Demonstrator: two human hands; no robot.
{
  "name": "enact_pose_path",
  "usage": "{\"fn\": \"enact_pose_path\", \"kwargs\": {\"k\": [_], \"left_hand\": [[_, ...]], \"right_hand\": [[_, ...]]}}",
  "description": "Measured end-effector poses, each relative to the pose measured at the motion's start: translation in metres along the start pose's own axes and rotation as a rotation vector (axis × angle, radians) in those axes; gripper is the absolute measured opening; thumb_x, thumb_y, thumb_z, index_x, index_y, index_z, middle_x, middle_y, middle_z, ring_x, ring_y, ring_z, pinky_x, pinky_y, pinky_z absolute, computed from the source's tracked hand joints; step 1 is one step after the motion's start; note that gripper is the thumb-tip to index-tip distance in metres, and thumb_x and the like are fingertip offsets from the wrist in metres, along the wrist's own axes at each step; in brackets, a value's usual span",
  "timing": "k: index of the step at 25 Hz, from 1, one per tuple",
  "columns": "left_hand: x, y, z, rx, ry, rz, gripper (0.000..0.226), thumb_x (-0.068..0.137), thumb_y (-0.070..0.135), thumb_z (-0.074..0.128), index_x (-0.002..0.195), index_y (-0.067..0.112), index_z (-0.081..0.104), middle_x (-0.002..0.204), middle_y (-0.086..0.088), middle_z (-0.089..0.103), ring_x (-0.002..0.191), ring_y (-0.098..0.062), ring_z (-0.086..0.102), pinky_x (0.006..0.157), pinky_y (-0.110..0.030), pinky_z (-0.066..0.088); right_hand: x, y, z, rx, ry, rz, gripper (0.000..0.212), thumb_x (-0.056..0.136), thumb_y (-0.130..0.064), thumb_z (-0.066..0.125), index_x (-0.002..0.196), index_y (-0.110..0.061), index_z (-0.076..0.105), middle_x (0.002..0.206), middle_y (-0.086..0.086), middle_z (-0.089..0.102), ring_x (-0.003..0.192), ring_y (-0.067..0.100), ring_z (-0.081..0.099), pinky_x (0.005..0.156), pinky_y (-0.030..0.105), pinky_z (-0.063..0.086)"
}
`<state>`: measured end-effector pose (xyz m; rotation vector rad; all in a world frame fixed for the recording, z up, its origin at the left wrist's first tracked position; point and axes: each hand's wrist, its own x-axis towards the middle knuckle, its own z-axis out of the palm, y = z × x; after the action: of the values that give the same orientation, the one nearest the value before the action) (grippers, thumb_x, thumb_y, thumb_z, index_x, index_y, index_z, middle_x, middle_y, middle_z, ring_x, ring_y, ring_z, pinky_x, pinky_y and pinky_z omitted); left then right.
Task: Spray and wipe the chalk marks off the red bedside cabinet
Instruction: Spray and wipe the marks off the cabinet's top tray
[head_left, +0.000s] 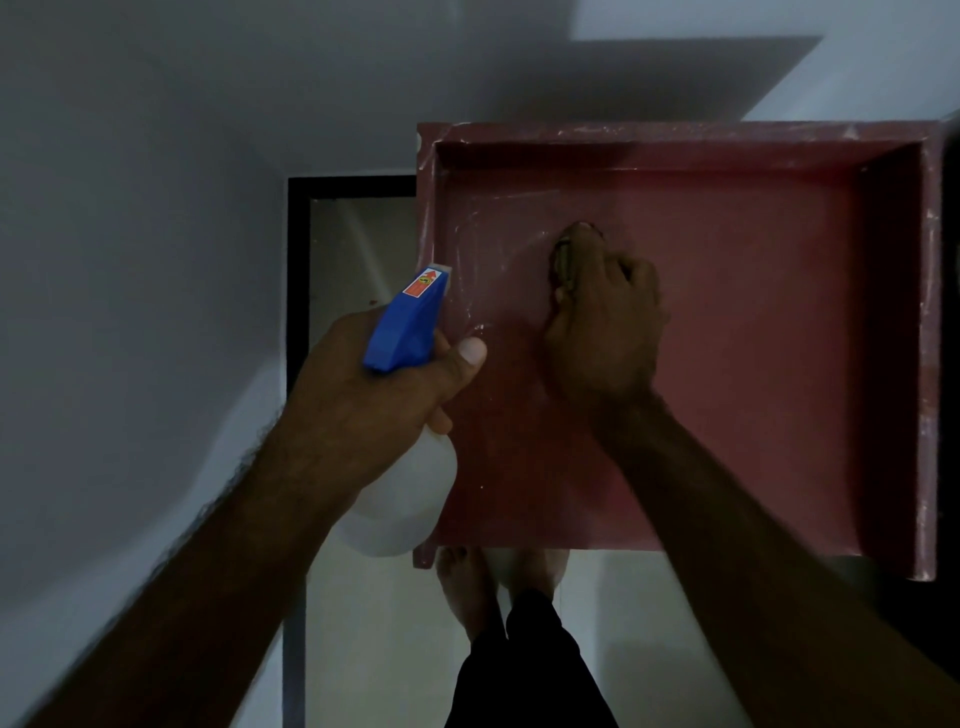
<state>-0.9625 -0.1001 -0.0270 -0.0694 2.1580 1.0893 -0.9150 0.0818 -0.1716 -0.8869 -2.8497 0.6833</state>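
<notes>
The red bedside cabinet (753, 322) lies below me, its recessed top ringed by a raised rim. White chalk marks (467, 244) streak its left part and the rim edges. My left hand (374, 400) grips a white spray bottle (405, 499) with a blue trigger head (405, 322), held over the cabinet's left edge. My right hand (602, 327) presses a dark cloth (563, 260) on the cabinet top, left of centre; most of the cloth is hidden under my fingers.
A pale wall (156, 208) runs along the left and behind the cabinet. A black-framed strip of light floor (353, 249) shows between wall and cabinet. My bare feet (467, 587) and dark trousers (524, 670) stand at the cabinet's near edge.
</notes>
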Motion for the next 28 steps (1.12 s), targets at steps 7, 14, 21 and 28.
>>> {"fn": "enact_pose_path", "kwargs": {"k": [7, 14, 21, 28], "left_hand": [[0.006, 0.006, 0.002, 0.006, -0.014, 0.02, 0.041, 0.076, 0.05, 0.063, 0.084, 0.009, 0.062, 0.069, -0.01, 0.07, 0.06, -0.013, 0.068, 0.062, -0.018, 0.047], [0.012, 0.008, -0.002, 0.005, -0.013, 0.007, 0.048, 0.067, 0.057, 0.057, 0.081, 0.012, 0.061, 0.069, -0.007, 0.07, 0.059, -0.008, 0.067, 0.06, -0.018, 0.044], [0.016, 0.005, -0.006, -0.004, -0.022, 0.009, 0.056, 0.067, 0.059, 0.056, 0.086, 0.006, 0.064, 0.071, -0.009, 0.071, 0.063, -0.009, 0.069, 0.054, -0.005, 0.045], [0.017, 0.001, -0.008, -0.036, 0.004, -0.016, 0.058, 0.065, 0.058, 0.058, 0.091, 0.007, 0.063, 0.071, -0.008, 0.071, 0.065, -0.012, 0.07, 0.059, -0.013, 0.044]], "right_hand": [[0.008, -0.002, 0.005, 0.016, -0.007, -0.094, 0.061, 0.089, -0.01, 0.058, 0.149, -0.02, 0.05, 0.142, 0.001, 0.063, 0.123, 0.034, 0.05, 0.094, 0.05, 0.042], [0.013, -0.016, 0.008, -0.007, -0.07, -0.309, 0.062, 0.087, -0.01, 0.062, 0.148, -0.017, 0.052, 0.145, 0.002, 0.061, 0.12, 0.036, 0.052, 0.092, 0.048, 0.039], [0.038, -0.024, 0.013, 0.005, -0.009, -0.1, 0.06, 0.088, -0.012, 0.055, 0.146, -0.022, 0.049, 0.144, -0.001, 0.06, 0.12, 0.034, 0.049, 0.092, 0.048, 0.042], [0.051, -0.007, 0.0, 0.054, 0.049, -0.054, 0.063, 0.082, -0.009, 0.058, 0.144, -0.018, 0.053, 0.129, 0.003, 0.067, 0.119, 0.035, 0.051, 0.085, 0.041, 0.033]]}}
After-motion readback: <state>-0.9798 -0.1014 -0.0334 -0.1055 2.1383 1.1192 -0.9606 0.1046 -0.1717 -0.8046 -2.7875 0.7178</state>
